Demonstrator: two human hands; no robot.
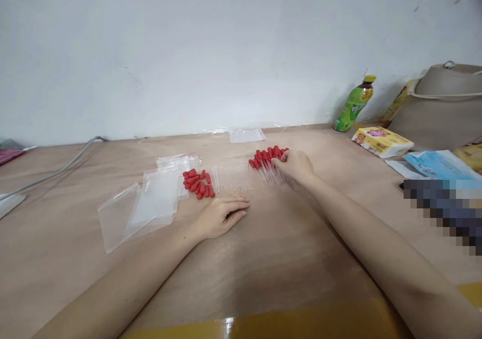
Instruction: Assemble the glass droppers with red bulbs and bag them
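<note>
My left hand [224, 216] lies on the table with its fingers stretched out and nothing in it. Just beyond it are a heap of loose red rubber bulbs [196, 183] and a row of clear glass tubes [230, 178]. To the right lie several droppers [265, 158], red bulbs fitted on clear tubes, fanned side by side. My right hand [295, 165] is at the right end of this group, thumb and fingers pinched on a dropper there. Its held part is mostly hidden by the fingers. Clear zip bags [156, 198] overlap left of the loose bulbs.
A small clear bag [246, 135] lies near the wall. On the right stand a green drink bottle [354, 105], a yellow tissue pack [382, 140], a blue-and-white packet [440, 164] and a beige bag [444, 108]. A grey cable [71, 160] crosses the left side.
</note>
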